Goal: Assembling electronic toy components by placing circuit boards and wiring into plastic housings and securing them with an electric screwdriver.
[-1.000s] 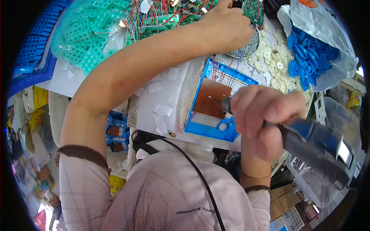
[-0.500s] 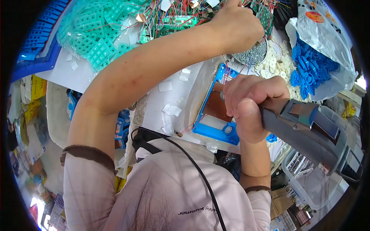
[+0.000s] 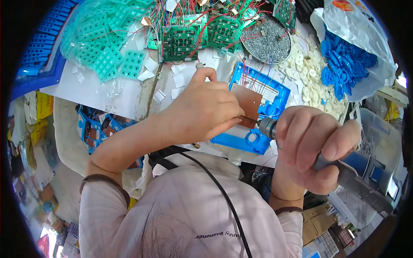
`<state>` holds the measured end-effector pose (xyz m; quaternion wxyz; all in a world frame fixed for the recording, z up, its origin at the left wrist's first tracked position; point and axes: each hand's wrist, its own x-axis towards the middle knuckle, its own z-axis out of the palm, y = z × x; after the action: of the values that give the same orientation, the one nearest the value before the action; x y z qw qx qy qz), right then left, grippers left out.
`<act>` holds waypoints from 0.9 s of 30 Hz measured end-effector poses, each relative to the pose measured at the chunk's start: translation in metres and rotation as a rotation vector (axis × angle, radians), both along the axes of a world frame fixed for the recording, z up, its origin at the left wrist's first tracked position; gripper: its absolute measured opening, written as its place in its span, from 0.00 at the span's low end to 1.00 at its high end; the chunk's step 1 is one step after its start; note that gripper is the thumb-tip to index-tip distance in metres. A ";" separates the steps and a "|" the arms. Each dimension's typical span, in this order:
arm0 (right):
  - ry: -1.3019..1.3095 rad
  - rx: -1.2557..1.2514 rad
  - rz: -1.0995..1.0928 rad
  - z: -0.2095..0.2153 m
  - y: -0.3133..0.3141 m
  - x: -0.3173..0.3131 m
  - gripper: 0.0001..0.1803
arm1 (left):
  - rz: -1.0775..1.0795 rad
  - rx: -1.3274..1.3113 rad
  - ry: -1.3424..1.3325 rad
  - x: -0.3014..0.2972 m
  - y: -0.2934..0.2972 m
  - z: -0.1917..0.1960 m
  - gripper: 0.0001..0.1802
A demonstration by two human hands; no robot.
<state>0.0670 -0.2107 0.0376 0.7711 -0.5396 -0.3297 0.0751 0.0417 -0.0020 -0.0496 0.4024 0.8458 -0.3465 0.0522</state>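
A grey cordless drill (image 3: 361,185) is in my right hand (image 3: 312,146), its fingers wrapped round the body. The metal chuck (image 3: 267,128) points left, and its thin bit reaches the fingertips of my left hand (image 3: 206,112). Those fingers are pinched at the bit's tip; whatever they hold is too small to make out. Beneath the bit lies a brown circuit board (image 3: 248,101), tilted across an open blue plastic case (image 3: 230,141). Red and blue wires run from the case toward its far end.
Beyond the case stands a round metal dish (image 3: 269,41) of small screws. Green circuit boards (image 3: 180,43) with wires and teal keypads (image 3: 107,62) lie at the far left. White discs (image 3: 303,75) and a bag of blue parts (image 3: 346,64) lie right. A bin (image 3: 66,129) holds blue cases.
My left hand has come back from the screw dish to the bit's tip, pinching. My right hand has shifted right and nearer with the drill, uncovering its chuck and the board.
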 end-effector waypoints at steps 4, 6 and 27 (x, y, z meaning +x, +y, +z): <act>0.031 -0.015 -0.014 -0.003 -0.003 -0.009 0.16 | 0.004 -0.053 0.008 -0.003 -0.006 -0.004 0.08; 0.047 -0.024 -0.024 -0.003 -0.003 -0.012 0.16 | -0.001 -0.029 -0.011 -0.003 -0.007 -0.002 0.09; -0.031 -0.152 -0.072 -0.033 0.016 -0.031 0.15 | 0.098 0.139 0.011 -0.026 -0.002 -0.006 0.17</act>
<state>0.0356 -0.1945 0.0042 0.7248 -0.6093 -0.3151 0.0639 0.0156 -0.0036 -0.0554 0.3417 0.8878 -0.3052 0.0433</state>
